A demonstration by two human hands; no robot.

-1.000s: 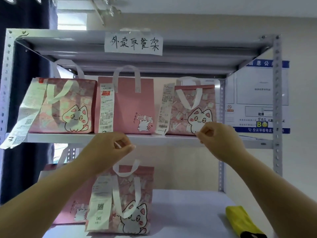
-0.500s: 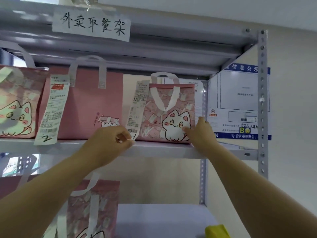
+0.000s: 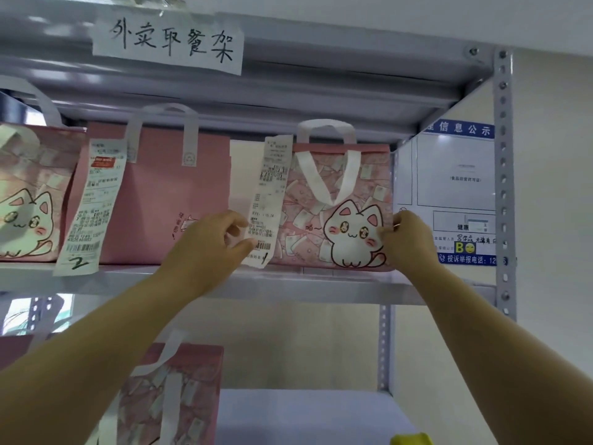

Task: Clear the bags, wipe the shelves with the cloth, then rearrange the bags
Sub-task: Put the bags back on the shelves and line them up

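A pink cat-print bag [image 3: 321, 220] with white handles stands at the right end of the middle shelf [image 3: 321, 285]. A long receipt [image 3: 269, 200] hangs over its left side. My left hand [image 3: 208, 248] is at that side, fingers apart, thumb touching the receipt's lower edge. My right hand [image 3: 407, 239] is closed on the bag's right edge. A plain pink bag [image 3: 154, 203] and another cat-print bag [image 3: 29, 200] stand further left. A corner of the yellow cloth [image 3: 409, 440] shows on the lower shelf [image 3: 305, 412].
A fourth cat-print bag [image 3: 173, 396] stands on the lower shelf at the left. The top shelf carries a handwritten paper label [image 3: 167, 43]. The rack's perforated right post [image 3: 503, 187] stands close to the bag, with a wall notice [image 3: 459, 187] behind it.
The view has shifted up and right toward the middle shelf. Both hands rose from below the shelf edge to either side of the right cat-print bag; the right hand closed on its edge.
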